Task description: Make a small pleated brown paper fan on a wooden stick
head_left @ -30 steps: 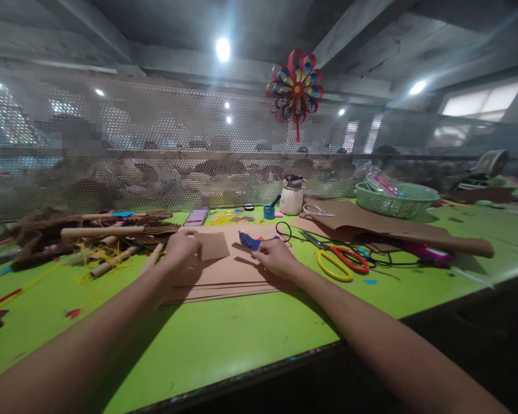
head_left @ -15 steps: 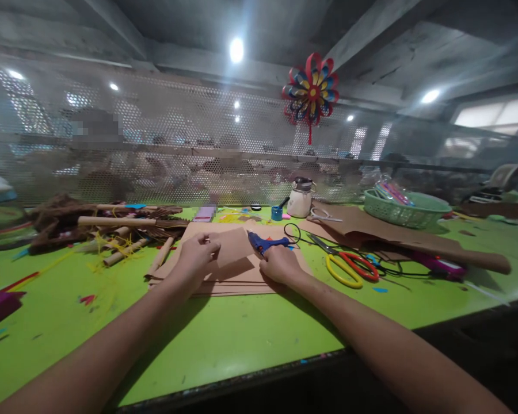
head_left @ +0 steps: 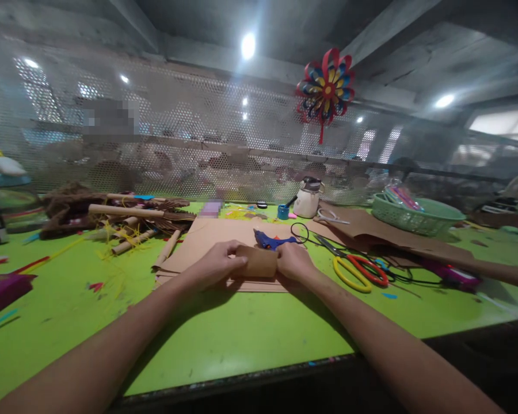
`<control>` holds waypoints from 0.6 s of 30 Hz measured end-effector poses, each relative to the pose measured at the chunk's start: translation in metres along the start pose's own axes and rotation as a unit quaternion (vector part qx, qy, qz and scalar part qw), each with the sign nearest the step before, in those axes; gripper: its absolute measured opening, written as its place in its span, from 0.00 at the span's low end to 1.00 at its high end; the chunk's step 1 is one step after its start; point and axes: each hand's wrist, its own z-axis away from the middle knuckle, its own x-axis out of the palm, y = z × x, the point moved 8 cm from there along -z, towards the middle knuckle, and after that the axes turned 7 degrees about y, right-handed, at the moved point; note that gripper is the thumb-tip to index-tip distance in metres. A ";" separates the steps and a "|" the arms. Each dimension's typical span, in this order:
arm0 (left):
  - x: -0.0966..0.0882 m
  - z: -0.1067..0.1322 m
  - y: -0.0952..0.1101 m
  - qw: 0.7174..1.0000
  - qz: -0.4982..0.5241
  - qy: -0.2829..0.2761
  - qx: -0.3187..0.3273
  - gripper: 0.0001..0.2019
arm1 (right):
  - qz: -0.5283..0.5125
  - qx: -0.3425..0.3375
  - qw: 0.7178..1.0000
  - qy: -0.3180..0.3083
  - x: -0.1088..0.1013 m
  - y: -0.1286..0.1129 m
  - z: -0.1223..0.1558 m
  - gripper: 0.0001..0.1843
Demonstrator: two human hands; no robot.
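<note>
A piece of brown kraft paper [head_left: 259,262], bent over into a short curved band, is held just above a stack of flat brown sheets [head_left: 216,233]. My left hand [head_left: 218,263] pinches its left end between thumb and fingers. My right hand [head_left: 297,262] is closed at the paper's right end, its fingers touching that edge. A blue hot glue gun [head_left: 270,240] points up and left from the same hand; its handle is hidden behind the fingers.
Yellow-and-red-handled scissors [head_left: 354,273] lie right of the stack, near black cables and a rolled brown sheet [head_left: 466,253]. A green basket [head_left: 418,218], a white jug [head_left: 306,198] and a blue pot [head_left: 284,212] stand behind. Paper tubes [head_left: 127,211] and scraps lie left.
The paper has gone from a flat sheet in my left hand to a folded band between both hands. My right hand has come to its edge, bringing the glue gun along.
</note>
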 end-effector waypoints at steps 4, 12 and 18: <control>0.024 0.012 0.015 0.988 -0.085 -0.093 0.093 0.20 | -0.063 -0.007 0.998 -0.004 -0.011 0.018 -0.012 0.20; 0.045 0.024 0.015 0.954 -0.179 -0.183 0.154 0.27 | 0.004 -0.106 0.993 0.054 -0.007 0.023 -0.027 0.12; 0.043 0.024 0.008 0.952 -0.214 -0.153 0.153 0.24 | -0.026 -0.114 0.993 0.030 -0.006 0.017 -0.021 0.10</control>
